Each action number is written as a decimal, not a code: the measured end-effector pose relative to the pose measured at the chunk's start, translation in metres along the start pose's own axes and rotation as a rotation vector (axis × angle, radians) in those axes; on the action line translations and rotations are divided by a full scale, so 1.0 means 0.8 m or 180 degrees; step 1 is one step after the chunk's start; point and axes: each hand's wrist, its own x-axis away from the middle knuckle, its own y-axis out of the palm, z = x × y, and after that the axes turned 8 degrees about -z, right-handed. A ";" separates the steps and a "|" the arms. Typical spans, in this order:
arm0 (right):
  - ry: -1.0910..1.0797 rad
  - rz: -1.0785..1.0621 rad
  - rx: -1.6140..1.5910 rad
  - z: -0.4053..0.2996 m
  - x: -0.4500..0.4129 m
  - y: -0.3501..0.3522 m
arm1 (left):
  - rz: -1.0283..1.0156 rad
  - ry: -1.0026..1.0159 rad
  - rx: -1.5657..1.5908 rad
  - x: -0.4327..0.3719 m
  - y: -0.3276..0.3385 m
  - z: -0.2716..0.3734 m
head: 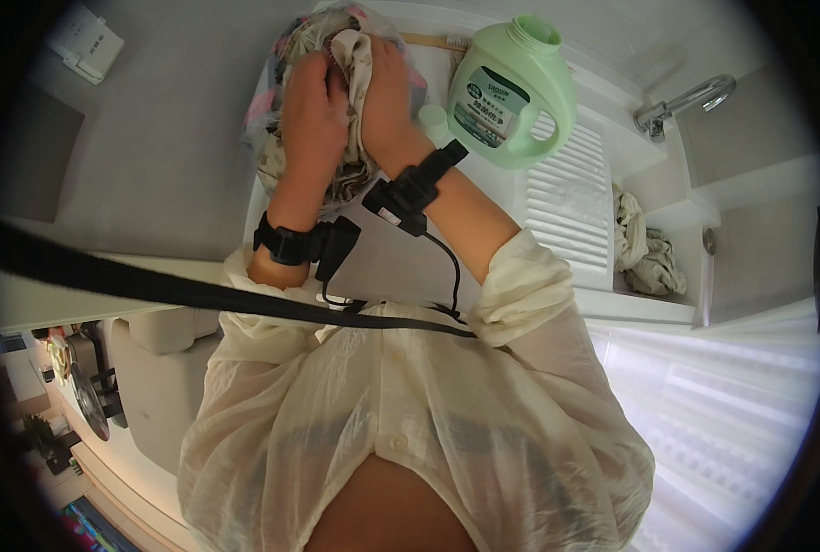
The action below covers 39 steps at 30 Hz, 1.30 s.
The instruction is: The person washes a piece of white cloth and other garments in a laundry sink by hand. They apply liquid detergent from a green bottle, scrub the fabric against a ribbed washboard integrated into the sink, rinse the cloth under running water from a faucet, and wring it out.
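Note:
My left hand (pixel 315 121) and my right hand (pixel 384 100) are close together over a clear plastic bag (pixel 261 114) stuffed with printed cloth. Between them rises a fold of cream patterned fabric (pixel 355 58), gripped from both sides. More of this fabric bunches below the hands in the bag's mouth. My left fingertips are partly hidden behind the cloth. Just right of my right wrist, a small pale green cap (pixel 433 121) rests on the white counter. Beyond it stands a green detergent jug (pixel 513 93) with its neck uncovered.
A wooden-handled brush (pixel 444 42) lies behind the jug. To the right is a ribbed washboard (pixel 565 207) beside a sink basin (pixel 658 176) holding crumpled cloth (pixel 648 248). A chrome faucet (pixel 686 103) juts over the basin. A black strap (pixel 196 286) crosses the view.

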 end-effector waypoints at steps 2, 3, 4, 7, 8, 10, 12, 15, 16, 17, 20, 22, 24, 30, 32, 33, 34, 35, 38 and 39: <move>-0.0466 0.0224 0.0272 0.004 -0.004 -0.004 | 0.0033 -0.0160 0.0125 -0.008 0.005 -0.014; -0.0935 0.0433 0.0533 0.006 -0.005 -0.006 | 0.0072 -0.0335 0.0243 -0.010 0.007 -0.024; -0.0938 0.0418 0.0535 -0.009 -0.010 -0.016 | 0.0079 -0.0346 0.0249 -0.010 0.004 -0.034; 0.0122 0.0310 -0.1577 -0.045 -0.036 -0.056 | 0.0270 -0.0381 0.1365 -0.004 0.003 -0.047; 0.0330 0.0061 -0.3354 -0.047 -0.044 -0.072 | 0.0235 -0.0406 0.1438 0.004 0.003 -0.044; 0.0532 -0.0342 -0.5524 -0.046 -0.042 -0.089 | 0.0071 -0.0770 0.1685 0.021 -0.002 -0.022; 0.0490 -0.0332 -0.5590 -0.054 -0.035 -0.091 | -0.0099 -0.0794 0.1906 0.045 -0.002 -0.019; 0.0194 -0.0407 -0.5508 -0.057 -0.036 -0.087 | -0.0317 -0.0509 0.2131 0.065 -0.005 -0.013; -0.0086 -0.0464 -0.5327 -0.056 -0.038 -0.084 | -0.0419 -0.0275 0.2138 0.063 -0.008 -0.006; -0.0067 -0.0477 -0.5335 -0.054 -0.038 -0.078 | -0.0522 -0.0037 0.2143 0.060 -0.012 0.002; 0.0123 -0.0371 -0.4760 -0.046 -0.038 -0.063 | -0.0630 -0.0040 0.2137 0.055 -0.023 0.017; 0.0625 -0.0175 -0.3502 -0.046 -0.036 -0.057 | -0.0801 -0.0067 0.2103 0.060 -0.022 0.014; 0.0590 -0.0013 -0.3216 -0.035 -0.037 -0.045 | -0.1079 0.0303 0.1767 0.067 -0.014 0.010; 0.0353 0.0278 -0.3140 -0.011 -0.039 -0.035 | -0.1305 0.0845 0.1223 0.070 -0.021 0.033; 0.0278 0.0317 -0.3344 -0.006 -0.038 -0.039 | -0.1176 0.0920 0.0935 0.079 -0.016 0.036; 0.0606 0.0451 -0.3459 -0.011 -0.039 -0.042 | -0.1040 0.0978 0.0623 0.084 -0.013 0.036; 0.0938 0.0587 -0.3565 -0.015 -0.039 -0.045 | -0.1033 0.0968 0.0621 0.090 -0.009 0.034; 0.0944 0.0575 -0.3568 -0.019 -0.039 -0.046 | -0.0760 0.0828 0.0746 0.098 -0.004 0.032; 0.0981 0.0761 -0.3920 -0.023 -0.040 -0.050 | -0.0348 0.0647 0.1085 0.109 0.002 0.030; 0.1007 0.0823 -0.3959 -0.021 -0.041 -0.050 | -0.0205 0.0596 0.1303 0.111 0.004 0.029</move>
